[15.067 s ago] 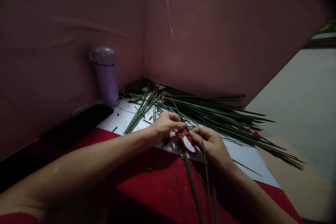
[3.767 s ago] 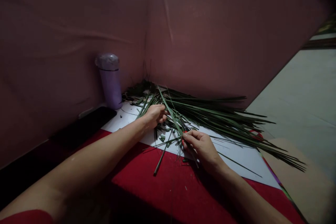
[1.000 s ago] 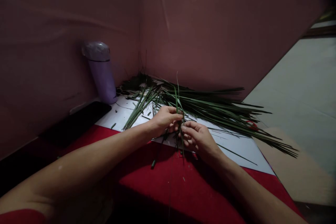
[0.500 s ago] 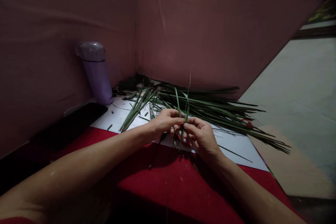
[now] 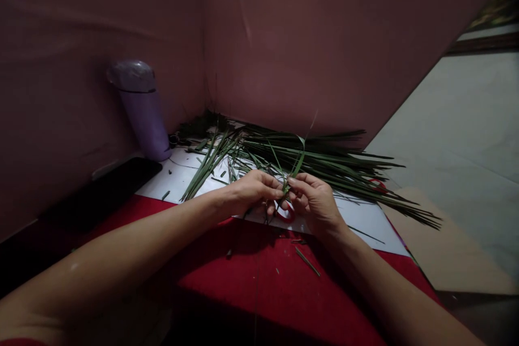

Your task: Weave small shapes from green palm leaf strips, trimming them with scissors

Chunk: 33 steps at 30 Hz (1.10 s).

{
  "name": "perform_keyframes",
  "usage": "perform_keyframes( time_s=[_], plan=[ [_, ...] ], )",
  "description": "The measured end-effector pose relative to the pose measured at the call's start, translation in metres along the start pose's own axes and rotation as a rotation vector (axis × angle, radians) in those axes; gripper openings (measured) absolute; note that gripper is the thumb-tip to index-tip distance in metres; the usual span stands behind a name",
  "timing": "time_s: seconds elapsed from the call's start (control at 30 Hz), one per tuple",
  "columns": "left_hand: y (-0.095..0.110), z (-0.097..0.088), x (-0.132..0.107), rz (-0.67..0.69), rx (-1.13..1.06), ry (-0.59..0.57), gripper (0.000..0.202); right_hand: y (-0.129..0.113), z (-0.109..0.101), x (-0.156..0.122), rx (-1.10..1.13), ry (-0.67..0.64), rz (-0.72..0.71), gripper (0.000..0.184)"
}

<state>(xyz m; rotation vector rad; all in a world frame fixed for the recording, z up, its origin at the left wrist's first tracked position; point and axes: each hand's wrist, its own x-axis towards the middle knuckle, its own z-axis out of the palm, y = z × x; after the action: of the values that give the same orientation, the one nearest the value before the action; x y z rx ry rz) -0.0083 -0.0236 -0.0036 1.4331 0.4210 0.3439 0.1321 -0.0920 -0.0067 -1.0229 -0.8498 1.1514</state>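
Observation:
Both my hands meet over the near edge of the white sheet (image 5: 324, 221). Between thumb and fingers, my left hand (image 5: 259, 192) pinches long green leaf strips. My right hand (image 5: 312, 197) pinches the same leaf strip (image 5: 299, 162), whose upper part rises to a thin tip. Where the strips cross at my fingertips is partly hidden. Just below my fingers, a red ring-shaped handle (image 5: 286, 215) shows on the sheet. Behind my hands lies a large pile of long green leaves (image 5: 344, 165), and a smaller bunch of leaves (image 5: 206, 170) sits to the left.
A purple bottle (image 5: 145, 119) with a plastic-wrapped top stands at the back left, beside a dark flat phone-like object (image 5: 133, 175). Another red loop (image 5: 378, 186) shows under the leaf ends. Cut leaf bits (image 5: 307, 262) lie on the red cloth (image 5: 259, 281). Pink walls (image 5: 304, 38) close off the back.
The upright leaf strip now leans right and bends near its top. My right fingers have shifted on it. A cut leaf piece on the red cloth has come into view below my hands.

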Motion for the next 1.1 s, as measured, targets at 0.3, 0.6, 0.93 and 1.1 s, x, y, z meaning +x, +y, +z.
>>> perform_keyframes(
  time_s=[0.3, 0.6, 0.93, 1.1],
  plan=[
    [-0.004, -0.002, 0.004, 0.028, -0.001, 0.055, 0.011, 0.002, -0.004, 0.002, -0.033, 0.061, 0.014, 0.022],
    [-0.003, -0.001, 0.003, -0.017, -0.023, 0.011, 0.009, 0.0, -0.007, 0.004, -0.008, 0.114, -0.014, 0.022],
    [0.002, 0.004, 0.002, -0.183, -0.044, -0.046, 0.011, -0.017, -0.035, 0.026, -0.056, 0.34, -0.223, 0.014],
    [0.005, 0.005, 0.001, -0.233, -0.08, -0.03, 0.013, -0.029, -0.062, 0.04, -0.045, 0.516, -0.354, 0.016]
  ],
)
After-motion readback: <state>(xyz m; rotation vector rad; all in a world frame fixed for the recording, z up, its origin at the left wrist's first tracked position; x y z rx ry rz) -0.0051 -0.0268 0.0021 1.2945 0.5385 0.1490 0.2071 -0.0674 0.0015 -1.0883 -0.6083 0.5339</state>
